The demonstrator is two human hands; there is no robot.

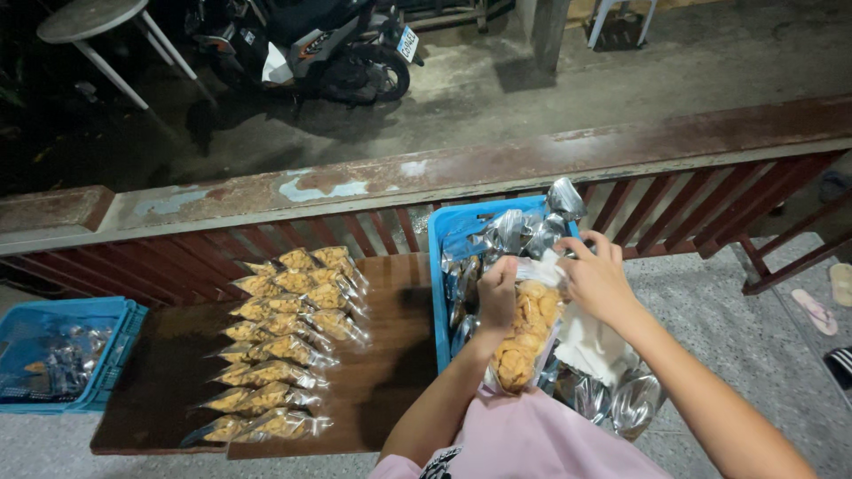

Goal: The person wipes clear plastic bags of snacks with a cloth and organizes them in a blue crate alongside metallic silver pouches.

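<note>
My left hand (497,293) grips a clear bag of golden snack pieces (525,337) near its top, held over a blue crate (441,266). My right hand (596,277) pinches the bag's open top edge from the right. The crate holds several shiny silver-and-clear packets (524,232). To the left, filled snack bags (284,341) lie in neat rows on a dark wooden table (382,381).
A second blue crate (115,355) with packets sits on the floor at far left. A red-brown wooden railing (373,191) runs behind the table. Beyond it stand a scooter (311,44) and a white table (89,18). Sandals (812,310) lie on the floor at right.
</note>
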